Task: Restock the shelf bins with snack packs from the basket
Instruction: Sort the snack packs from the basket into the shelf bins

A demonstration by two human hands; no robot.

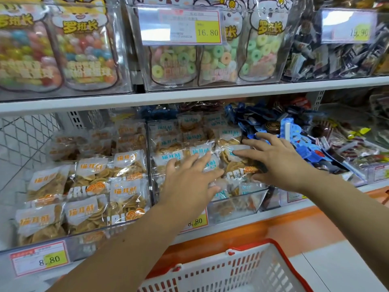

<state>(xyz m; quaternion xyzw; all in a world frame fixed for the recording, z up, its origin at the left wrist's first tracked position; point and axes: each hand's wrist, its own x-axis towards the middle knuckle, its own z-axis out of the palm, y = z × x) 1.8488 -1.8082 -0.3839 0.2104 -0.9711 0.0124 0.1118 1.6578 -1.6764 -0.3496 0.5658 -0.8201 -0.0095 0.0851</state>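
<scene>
While under both grips [189, 180] [280, 163] (flat), snack packs [200, 150]

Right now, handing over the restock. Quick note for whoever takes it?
Left hand: open, fingers flat on the blue-lettered packs in the middle bin.
Right hand: open, pressing the same pile.
Basket: below the shelf, no packs in the part that shows.
Done: middle bin looks heaped full.
Left: settle the pile, check the rest of the basket.
</scene>
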